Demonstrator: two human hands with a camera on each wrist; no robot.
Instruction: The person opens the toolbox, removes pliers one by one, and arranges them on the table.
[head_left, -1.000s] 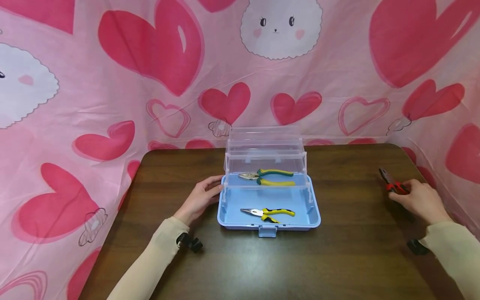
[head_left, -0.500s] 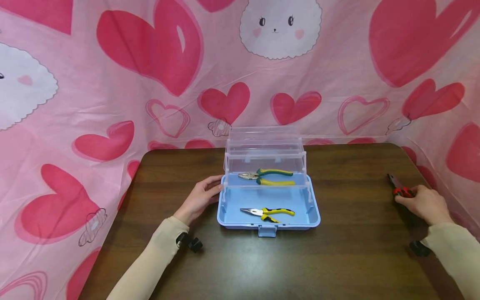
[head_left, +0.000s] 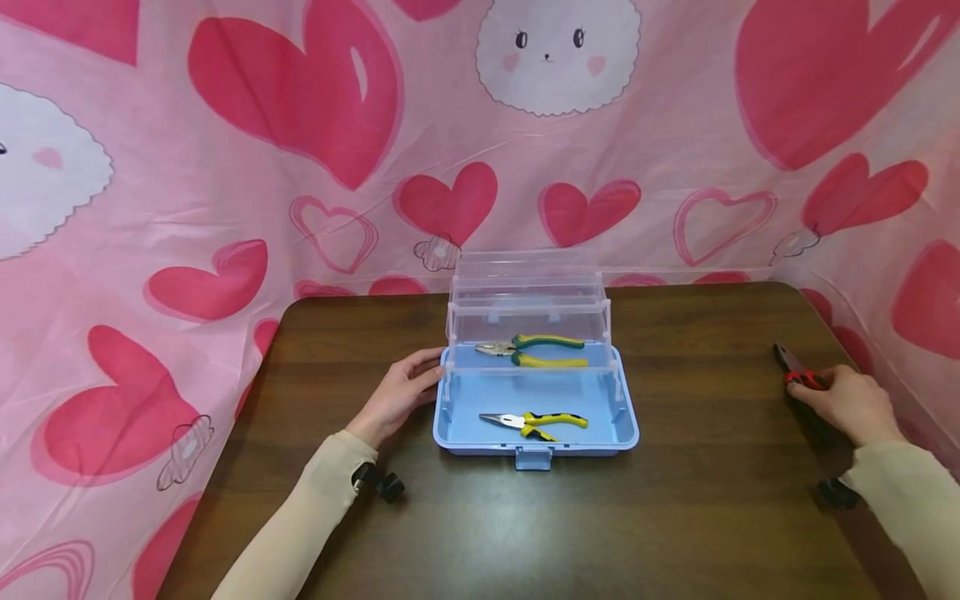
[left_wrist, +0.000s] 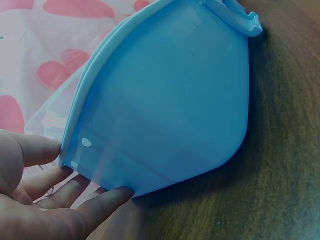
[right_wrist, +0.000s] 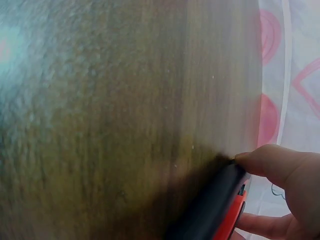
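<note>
Pink backdrop: hearts behind the brown worktop.
Blue toolbox: mid-worktop, clear tiers raised, yellow-black pliers inside.
Left hand: fingers loosely spread, touching the toolbox's left side.
Right hand: gripping red-black pliers near the worktop's right edge.

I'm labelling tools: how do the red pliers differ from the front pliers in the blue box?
The right hand holds the red pliers; the front pliers lie in the blue box. The red pliers' nose looks dark; the front pliers' nose is shiny silver. Both pairs' handles show some black.
</note>
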